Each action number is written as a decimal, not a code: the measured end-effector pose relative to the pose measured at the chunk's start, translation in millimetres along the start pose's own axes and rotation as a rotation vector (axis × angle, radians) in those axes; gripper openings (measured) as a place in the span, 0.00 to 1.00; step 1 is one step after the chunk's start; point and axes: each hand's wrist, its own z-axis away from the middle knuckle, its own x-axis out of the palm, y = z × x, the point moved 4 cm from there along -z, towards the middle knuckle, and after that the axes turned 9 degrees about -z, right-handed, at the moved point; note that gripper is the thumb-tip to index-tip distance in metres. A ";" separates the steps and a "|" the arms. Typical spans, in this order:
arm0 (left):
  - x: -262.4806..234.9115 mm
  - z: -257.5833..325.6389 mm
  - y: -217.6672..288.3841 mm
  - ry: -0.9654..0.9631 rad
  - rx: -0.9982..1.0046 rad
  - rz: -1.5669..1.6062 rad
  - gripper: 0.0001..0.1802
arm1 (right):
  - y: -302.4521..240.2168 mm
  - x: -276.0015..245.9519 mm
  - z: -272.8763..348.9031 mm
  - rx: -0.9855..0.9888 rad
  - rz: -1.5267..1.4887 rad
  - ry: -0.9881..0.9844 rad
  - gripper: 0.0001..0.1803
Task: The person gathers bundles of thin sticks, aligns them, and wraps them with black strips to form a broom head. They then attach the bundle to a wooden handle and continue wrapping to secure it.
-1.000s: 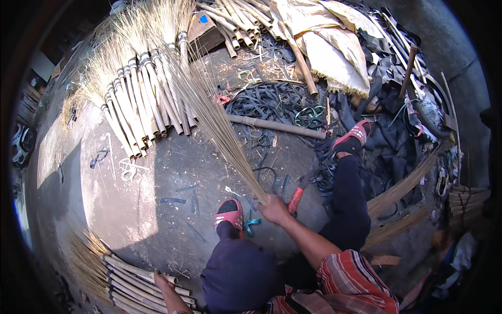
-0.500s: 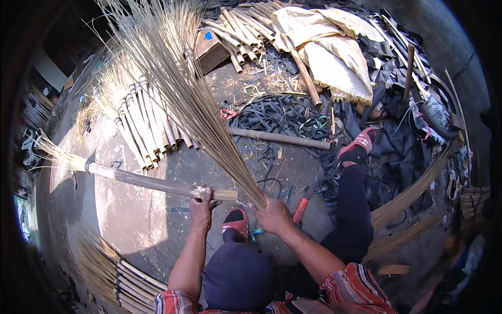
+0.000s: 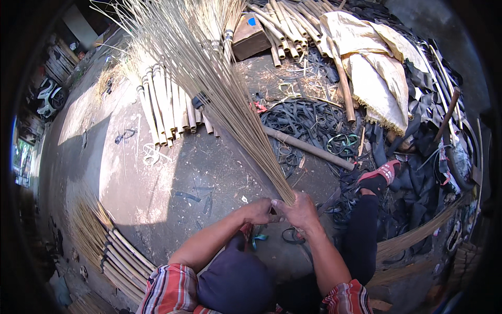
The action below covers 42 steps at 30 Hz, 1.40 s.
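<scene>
A long bundle of thin, stiff broom sticks (image 3: 266, 157) fans out up and to the left. My right hand (image 3: 301, 213) is closed round its gathered lower end. Against the bundle's left side lies a wooden pole (image 3: 241, 149), partly hidden by the sticks, with a black band (image 3: 199, 100) near its far end. My left hand (image 3: 258, 211) is closed at the pole's near end, its fingers partly hidden, and meets my right hand there.
Finished brooms with pale handles (image 3: 162, 104) lie at the far left, more (image 3: 123, 259) at the near left. Black rubber strips (image 3: 314, 123), a loose pole (image 3: 308, 148), a cardboard box (image 3: 250, 37), bamboo tubes (image 3: 293, 26) and a pale sack (image 3: 374, 68) lie beyond.
My left hand has swung the wooden pole from the left to lie along the stick bundle, and has come against my right hand. The view has shifted, so the surroundings appear further right.
</scene>
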 end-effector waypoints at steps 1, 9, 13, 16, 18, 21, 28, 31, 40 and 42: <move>-22.8 7.1 -10.4 0.072 -0.126 0.277 0.38 | 15.9 -0.1 0.2 0.044 0.037 -0.012 0.26; -150.8 59.8 -39.1 1.073 0.262 1.488 0.49 | 101.2 9.9 -2.2 0.237 0.065 -0.063 0.24; -119.9 54.9 -60.3 1.175 0.003 1.653 0.39 | 78.3 5.4 -7.4 0.186 -0.052 0.016 0.22; -107.5 57.3 -68.9 1.220 -0.041 1.553 0.39 | 50.9 0.3 -16.4 0.124 -0.013 0.112 0.22; -106.0 58.5 -66.1 1.145 0.040 1.620 0.38 | 33.7 2.3 -22.7 -0.003 -0.056 0.182 0.21; -110.6 58.3 -54.1 1.136 0.093 1.561 0.40 | 19.1 17.6 -30.3 -0.158 0.037 0.191 0.25; -98.5 54.5 -24.9 1.171 0.047 1.113 0.53 | 26.9 62.5 -43.9 -0.212 0.467 0.092 0.36; -93.8 54.7 -24.1 1.136 0.141 1.212 0.57 | 29.3 63.1 -49.8 -0.208 0.465 0.114 0.38; -96.3 44.0 -18.0 1.237 0.012 0.982 0.39 | 26.5 58.6 -52.2 -0.308 0.586 0.147 0.39; -95.7 43.1 -17.0 1.189 -0.128 1.034 0.27 | 22.8 57.4 -52.8 -0.380 0.575 0.116 0.36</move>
